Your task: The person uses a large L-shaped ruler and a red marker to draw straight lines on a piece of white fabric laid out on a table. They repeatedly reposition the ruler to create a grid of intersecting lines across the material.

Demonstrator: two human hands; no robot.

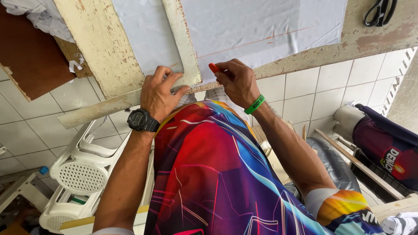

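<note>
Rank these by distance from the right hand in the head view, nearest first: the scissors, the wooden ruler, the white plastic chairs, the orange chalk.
1. Orange chalk: pinched in the fingers of the right hand.
2. Wooden ruler: just left of that hand, lying on the white fabric.
3. Scissors: far table corner, upper right.
4. White plastic chairs: on the floor, lower left.

Orange chalk (213,67) (pinched) on white cloth (261,26)

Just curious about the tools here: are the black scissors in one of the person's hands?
No, the black scissors lie untouched on the worn table's far edge, while the right hand pinches an orange chalk piece.
</note>
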